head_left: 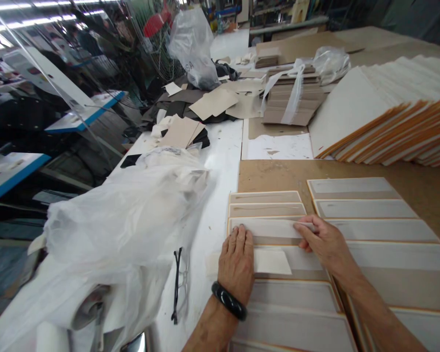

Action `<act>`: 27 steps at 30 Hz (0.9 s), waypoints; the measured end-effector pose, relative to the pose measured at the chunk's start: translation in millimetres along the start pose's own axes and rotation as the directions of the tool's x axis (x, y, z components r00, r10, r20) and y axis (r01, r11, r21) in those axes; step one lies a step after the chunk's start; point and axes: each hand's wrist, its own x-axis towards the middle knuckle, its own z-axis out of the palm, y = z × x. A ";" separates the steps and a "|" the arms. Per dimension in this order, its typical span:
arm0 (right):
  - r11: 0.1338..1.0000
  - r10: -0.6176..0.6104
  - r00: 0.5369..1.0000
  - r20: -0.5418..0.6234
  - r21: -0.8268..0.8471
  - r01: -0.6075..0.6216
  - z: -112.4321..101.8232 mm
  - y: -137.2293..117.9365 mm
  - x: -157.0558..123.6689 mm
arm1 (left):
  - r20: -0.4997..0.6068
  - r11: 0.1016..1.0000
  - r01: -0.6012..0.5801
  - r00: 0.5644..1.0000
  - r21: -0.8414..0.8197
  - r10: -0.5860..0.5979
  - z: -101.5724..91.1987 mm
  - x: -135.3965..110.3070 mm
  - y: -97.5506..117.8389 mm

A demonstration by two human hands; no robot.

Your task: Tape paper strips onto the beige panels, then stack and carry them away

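My left hand, with a black bangle on the wrist, lies flat with fingers stretched out on the left end of a pale strip. The strip lies along one of several overlapping beige panels edged in orange. Between thumb and fingers, my right hand pinches the strip's right end. A loose cream piece passes under my left hand and sticks out on both sides. To the right is a second overlapping row of similar panels, partly behind my right forearm.
Eyeglasses lie left of my hands, beside a large heap of translucent plastic sheeting. A fanned stack of orange-edged boards stands back right. Tied beige pieces and a plastic bag are farther back. A phone shows at the bottom edge.
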 end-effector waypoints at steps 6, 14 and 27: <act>0.998 0.009 1.000 -0.005 0.058 -0.009 1.9 4.7 1.8 | 0.020 0.999 0.031 0.999 0.040 -0.032 0.2 0.7 2.3; 0.997 -0.057 0.993 -0.106 -0.051 0.052 1.0 6.0 -2.0 | -0.060 0.993 -0.011 0.998 0.116 0.018 3.0 1.2 -2.5; 0.989 -0.067 0.962 -0.265 -0.143 0.030 7.6 11.2 7.0 | -0.239 0.971 -0.139 0.953 0.197 0.185 27.6 1.9 -21.9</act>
